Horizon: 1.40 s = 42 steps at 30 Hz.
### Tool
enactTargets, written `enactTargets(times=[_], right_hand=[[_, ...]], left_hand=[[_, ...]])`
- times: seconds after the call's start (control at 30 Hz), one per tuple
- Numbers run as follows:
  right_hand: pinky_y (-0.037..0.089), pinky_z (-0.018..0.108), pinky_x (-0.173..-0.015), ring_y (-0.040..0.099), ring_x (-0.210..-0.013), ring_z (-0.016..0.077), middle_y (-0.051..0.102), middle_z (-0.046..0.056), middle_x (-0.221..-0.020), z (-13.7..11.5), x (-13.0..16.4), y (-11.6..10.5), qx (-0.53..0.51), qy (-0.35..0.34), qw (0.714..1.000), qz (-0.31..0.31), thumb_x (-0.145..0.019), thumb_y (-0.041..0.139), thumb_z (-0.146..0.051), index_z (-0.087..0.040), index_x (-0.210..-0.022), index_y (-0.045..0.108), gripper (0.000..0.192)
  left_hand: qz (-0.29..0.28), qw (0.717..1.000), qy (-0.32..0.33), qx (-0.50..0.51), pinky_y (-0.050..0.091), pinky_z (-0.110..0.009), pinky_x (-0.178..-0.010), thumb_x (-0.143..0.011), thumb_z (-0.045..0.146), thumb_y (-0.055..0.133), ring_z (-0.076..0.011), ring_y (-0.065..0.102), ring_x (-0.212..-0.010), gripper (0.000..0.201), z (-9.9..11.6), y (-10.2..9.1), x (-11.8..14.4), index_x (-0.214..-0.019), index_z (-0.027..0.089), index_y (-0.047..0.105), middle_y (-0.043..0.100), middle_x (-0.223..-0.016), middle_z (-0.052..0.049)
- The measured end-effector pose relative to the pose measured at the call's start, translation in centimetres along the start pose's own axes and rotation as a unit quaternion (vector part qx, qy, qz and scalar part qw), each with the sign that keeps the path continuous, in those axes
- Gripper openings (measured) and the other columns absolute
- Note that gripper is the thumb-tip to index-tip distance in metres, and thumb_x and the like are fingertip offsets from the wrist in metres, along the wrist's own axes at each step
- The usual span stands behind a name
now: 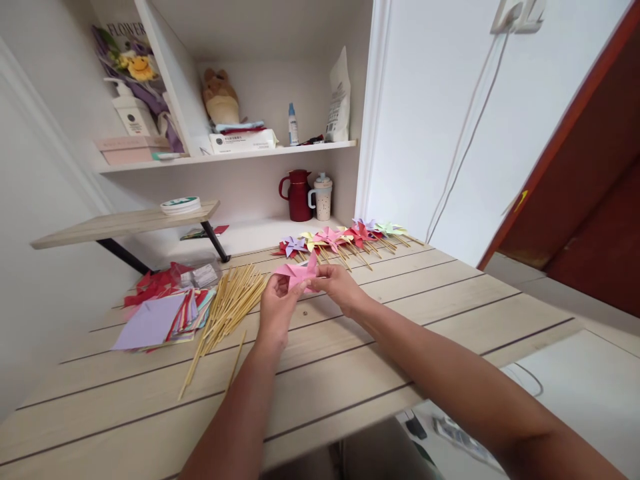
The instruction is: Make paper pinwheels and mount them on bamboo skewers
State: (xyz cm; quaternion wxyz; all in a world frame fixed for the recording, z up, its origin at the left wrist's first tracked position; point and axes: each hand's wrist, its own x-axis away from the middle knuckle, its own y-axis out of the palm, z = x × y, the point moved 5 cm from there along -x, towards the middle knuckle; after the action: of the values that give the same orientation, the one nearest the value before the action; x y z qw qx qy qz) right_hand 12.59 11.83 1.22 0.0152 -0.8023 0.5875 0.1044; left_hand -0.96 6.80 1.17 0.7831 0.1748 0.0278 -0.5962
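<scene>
Between my two hands, above the wooden table (350, 360), is a pink paper pinwheel (300, 272) with folded blades. My left hand (280, 303) pinches it from the left, thumb in front. From the right, my right hand (335, 285) grips its edge with thumb and fingers. No stick shows on this pinwheel; its back is hidden. Left of my hands lies a heap of thin wooden sticks (227, 307), with one loose stick (237, 360) nearer to me. Farther left is a stack of coloured paper sheets (150, 323), lilac on top. Behind my hands rests a row of pinwheels on sticks (333, 238).
Red paper pieces (160, 283) and a clear plastic packet (200, 275) lie at the left, near a small raised shelf (125, 223). A red jug (300, 197) and a speckled cup (323, 198) stand at the back. Cables (465, 133) hang down the right wall.
</scene>
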Motion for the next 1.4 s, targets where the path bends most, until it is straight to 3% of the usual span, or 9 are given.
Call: enactTargets(times=[0.2,0.37,0.97,1.2,1.33,1.4], right_hand=[[0.041,0.031,-0.069,0.052,-0.063,0.0136,0.064,0.0,-0.063,-0.1,-0.1,-0.2,-0.017,-0.007,1.0,0.018,-0.058,0.083,-0.036,-0.016,-0.066,0.069,0.026],[0.04,0.03,-0.067,0.051,-0.062,0.0133,0.063,-0.001,-0.063,-0.1,-0.2,-0.2,-0.009,-0.024,0.999,0.025,-0.059,0.082,-0.037,-0.017,-0.065,0.067,0.026],[0.042,0.031,-0.069,0.056,-0.064,0.0149,0.066,-0.001,-0.064,-0.2,0.3,0.3,-0.003,-0.019,1.0,0.016,-0.061,0.084,-0.036,-0.017,-0.067,0.071,0.023],[0.042,0.031,-0.067,0.053,-0.062,0.0142,0.062,-0.001,-0.063,0.5,0.1,0.7,0.005,-0.015,1.0,0.012,-0.063,0.081,-0.039,-0.018,-0.065,0.065,0.026],[0.046,0.033,-0.074,0.059,-0.073,0.0168,0.066,0.001,-0.076,0.5,-0.4,-0.4,-0.026,-0.059,0.996,0.061,-0.065,0.079,-0.038,-0.02,-0.085,0.067,0.029],[0.045,0.031,-0.07,0.057,-0.07,0.0157,0.064,-0.001,-0.071,0.7,-0.6,-1.3,-0.004,-0.063,0.995,0.08,-0.067,0.077,-0.036,-0.02,-0.083,0.065,0.026]], left_hand=[[0.005,1.0,-0.009,-0.019,0.05,-0.031,-0.086,-0.063,0.028,0.086,-0.0197,0.068,-0.092,0.038,-0.3,-0.3,-0.1,-0.096,0.015,0.072,0.074,-0.099,-0.009],[0.034,0.999,-0.013,-0.033,0.049,-0.03,-0.082,-0.064,0.032,0.085,-0.0187,0.067,-0.086,0.032,-0.6,-0.9,-0.2,-0.091,0.016,0.076,0.074,-0.09,-0.007],[0.05,0.998,-0.002,-0.036,0.046,-0.028,-0.074,-0.065,0.031,0.082,-0.0162,0.062,-0.074,0.02,-0.5,-1.0,-0.1,-0.077,0.017,0.077,0.072,-0.078,-0.003],[0.067,0.997,-0.044,-0.025,0.044,-0.027,-0.069,-0.062,0.03,0.083,-0.0134,0.057,-0.066,0.02,-1.6,-1.6,-0.5,-0.072,0.016,0.075,0.066,-0.068,-0.001],[0.136,0.989,-0.061,0.01,0.041,-0.025,-0.063,-0.055,0.025,0.085,-0.0105,0.054,-0.061,0.022,-1.9,-3.3,-1.3,-0.068,0.015,0.071,0.063,-0.065,0.002],[0.177,0.982,-0.061,0.019,0.04,-0.024,-0.062,-0.053,0.024,0.085,-0.0099,0.055,-0.062,0.025,-1.8,-4.5,-1.9,-0.071,0.015,0.071,0.065,-0.067,0.002]])
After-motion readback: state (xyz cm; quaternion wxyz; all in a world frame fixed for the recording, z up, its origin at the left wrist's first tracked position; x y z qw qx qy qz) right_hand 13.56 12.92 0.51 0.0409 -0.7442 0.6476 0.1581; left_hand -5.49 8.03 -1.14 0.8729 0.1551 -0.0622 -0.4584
